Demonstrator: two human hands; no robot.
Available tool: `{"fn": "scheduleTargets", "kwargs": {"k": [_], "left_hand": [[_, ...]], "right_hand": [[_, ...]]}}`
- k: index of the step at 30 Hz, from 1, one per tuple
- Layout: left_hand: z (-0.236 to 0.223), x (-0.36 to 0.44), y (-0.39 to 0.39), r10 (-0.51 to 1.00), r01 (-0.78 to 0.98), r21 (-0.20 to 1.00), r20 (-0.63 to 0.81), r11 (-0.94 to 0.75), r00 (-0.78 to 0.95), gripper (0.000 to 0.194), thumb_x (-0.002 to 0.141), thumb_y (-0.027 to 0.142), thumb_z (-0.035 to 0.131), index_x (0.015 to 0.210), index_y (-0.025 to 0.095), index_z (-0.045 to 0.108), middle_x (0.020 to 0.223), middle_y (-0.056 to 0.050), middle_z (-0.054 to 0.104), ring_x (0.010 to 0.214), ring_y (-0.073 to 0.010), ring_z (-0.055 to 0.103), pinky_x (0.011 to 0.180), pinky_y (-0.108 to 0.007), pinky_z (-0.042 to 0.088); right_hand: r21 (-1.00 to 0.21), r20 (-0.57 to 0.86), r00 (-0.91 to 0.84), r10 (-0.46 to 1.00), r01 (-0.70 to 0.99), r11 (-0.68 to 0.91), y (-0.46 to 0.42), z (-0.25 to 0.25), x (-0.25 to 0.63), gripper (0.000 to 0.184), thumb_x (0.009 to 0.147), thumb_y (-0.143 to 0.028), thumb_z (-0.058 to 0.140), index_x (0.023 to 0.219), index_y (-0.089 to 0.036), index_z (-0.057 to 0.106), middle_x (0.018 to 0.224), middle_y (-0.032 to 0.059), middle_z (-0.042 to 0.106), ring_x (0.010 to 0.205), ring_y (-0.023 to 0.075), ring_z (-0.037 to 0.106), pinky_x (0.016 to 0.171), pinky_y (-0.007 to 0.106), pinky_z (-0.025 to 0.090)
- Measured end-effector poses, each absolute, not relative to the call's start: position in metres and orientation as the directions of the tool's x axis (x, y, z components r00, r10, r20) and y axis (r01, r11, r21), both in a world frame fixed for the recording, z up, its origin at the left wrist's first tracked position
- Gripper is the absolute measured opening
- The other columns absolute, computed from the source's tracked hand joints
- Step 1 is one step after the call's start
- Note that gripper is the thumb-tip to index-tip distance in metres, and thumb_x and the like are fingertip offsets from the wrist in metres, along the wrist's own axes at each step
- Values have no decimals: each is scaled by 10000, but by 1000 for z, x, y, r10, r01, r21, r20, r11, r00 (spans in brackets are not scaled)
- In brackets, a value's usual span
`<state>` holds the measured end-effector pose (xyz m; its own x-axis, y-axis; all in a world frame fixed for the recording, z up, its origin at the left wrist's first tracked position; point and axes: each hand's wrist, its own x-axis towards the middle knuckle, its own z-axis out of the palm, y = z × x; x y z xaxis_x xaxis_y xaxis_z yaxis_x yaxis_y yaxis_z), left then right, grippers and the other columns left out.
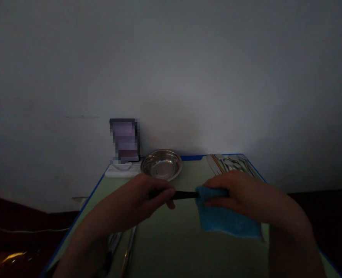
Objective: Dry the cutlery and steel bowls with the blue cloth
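My left hand is closed around one end of a slim dark utensil, held level above the table. A light blue cloth is wrapped about the other end, pinched there between my right thumb and fingers. The cloth's loose part hangs below my right hand. Fingers and cloth cover both ends of the utensil, so its kind cannot be made out. Beyond my hands stands a shiny metal bowl.
Several metal utensils lie at the table's back right. More slender utensils lie near my left forearm. At the back left, a blurred screen device stands beside a white object. A wall closes the far side.
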<state>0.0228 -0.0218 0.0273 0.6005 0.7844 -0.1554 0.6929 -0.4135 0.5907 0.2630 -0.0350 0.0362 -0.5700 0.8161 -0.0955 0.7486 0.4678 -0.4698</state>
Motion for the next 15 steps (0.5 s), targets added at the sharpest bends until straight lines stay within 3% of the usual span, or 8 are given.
{"fn": "scheduleTargets", "kwargs": {"k": [4,9,15], "left_hand": [[25,27,-22,779,695,579,-154,-427,607,349,895,352,380,808,224,693,613,28,589,538,-94,510,496,-197,341],[21,15,-19,771,660,667,-198,-346,605,325,903,332,367,932,209,667,684,14,640,599,-107,590,545,-196,426],[22,-7,-12,772,648,674,-181,-354,609,327,910,356,389,860,201,673,762,2,681,646,-106,622,621,-205,463]], "right_hand": [[-464,-127,-585,801,749,473,-33,36,259,226,837,-385,517,842,-229,680,792,18,679,774,174,603,702,274,422],[-504,-124,-588,799,731,460,-31,35,266,225,833,-378,521,879,-235,688,784,16,679,756,167,606,685,265,420],[-495,-102,-541,835,756,429,-27,30,283,273,832,-433,511,902,-232,681,769,15,670,685,149,590,642,256,420]]}}
